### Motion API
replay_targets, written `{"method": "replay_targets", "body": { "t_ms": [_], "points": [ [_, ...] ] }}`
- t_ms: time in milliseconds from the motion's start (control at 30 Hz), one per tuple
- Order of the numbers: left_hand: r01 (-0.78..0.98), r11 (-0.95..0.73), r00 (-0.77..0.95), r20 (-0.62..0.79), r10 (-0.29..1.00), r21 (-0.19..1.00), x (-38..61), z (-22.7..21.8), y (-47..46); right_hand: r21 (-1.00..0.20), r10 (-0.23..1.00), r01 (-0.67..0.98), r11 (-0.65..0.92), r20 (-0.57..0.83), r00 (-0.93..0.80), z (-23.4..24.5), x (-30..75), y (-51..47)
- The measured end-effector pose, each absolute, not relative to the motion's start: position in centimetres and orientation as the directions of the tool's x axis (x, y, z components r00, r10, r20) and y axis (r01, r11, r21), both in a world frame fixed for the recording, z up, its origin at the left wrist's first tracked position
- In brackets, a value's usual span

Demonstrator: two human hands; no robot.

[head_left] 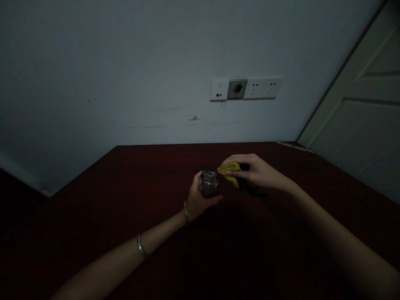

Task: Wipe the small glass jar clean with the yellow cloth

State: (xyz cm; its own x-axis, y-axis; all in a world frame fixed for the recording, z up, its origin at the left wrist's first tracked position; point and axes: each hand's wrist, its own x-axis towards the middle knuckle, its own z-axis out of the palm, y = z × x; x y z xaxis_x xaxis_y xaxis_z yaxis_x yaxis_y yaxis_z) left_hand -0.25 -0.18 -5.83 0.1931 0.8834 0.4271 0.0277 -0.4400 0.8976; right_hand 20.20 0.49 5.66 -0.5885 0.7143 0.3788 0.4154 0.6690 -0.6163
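My left hand [198, 200] is wrapped round a small clear glass [209, 183], holding it just above the dark red table [125, 200]. Two bangles sit on that wrist and forearm. My right hand [256, 171] is closed on a folded yellow cloth [229, 171], whose tip is right beside the glass's rim. A dark part of the cloth or its shadow hangs under my right hand; I cannot tell which.
A white wall stands behind the table with a row of wall sockets and a switch [246, 88]. A white door [359, 121] is at the right. The room is dim.
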Motion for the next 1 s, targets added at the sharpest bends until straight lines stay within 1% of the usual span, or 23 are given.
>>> {"method": "replay_targets", "body": {
  "t_ms": [67,267,667,833,1000],
  "points": [
    [0.013,-0.431,0.197,0.420,0.886,0.902,-0.2,-5.7,-0.2,-0.625,0.727,0.414,0.661,0.399,-0.559,4.9,20.0,0.9],
    [0.005,-0.444,0.197,0.435,0.879,0.896,0.0,-5.4,-0.3,-0.647,0.710,0.366,0.668,0.407,-0.575,4.2,19.4,1.0],
    [-0.021,-0.415,0.220,0.409,0.886,0.910,-0.2,-5.2,-0.4,-0.651,0.654,0.348,0.675,0.310,-0.690,5.9,20.1,0.4],
    [0.008,-0.410,0.204,0.400,0.893,0.912,-0.1,-5.5,-0.3,-0.606,0.693,0.393,0.691,0.404,-0.597,5.4,19.8,0.7],
    [0.003,-0.418,0.210,0.408,0.889,0.909,0.0,-5.6,-0.2,-0.538,0.650,0.395,0.744,0.450,-0.613,4.6,19.4,0.9]
  ]
}}
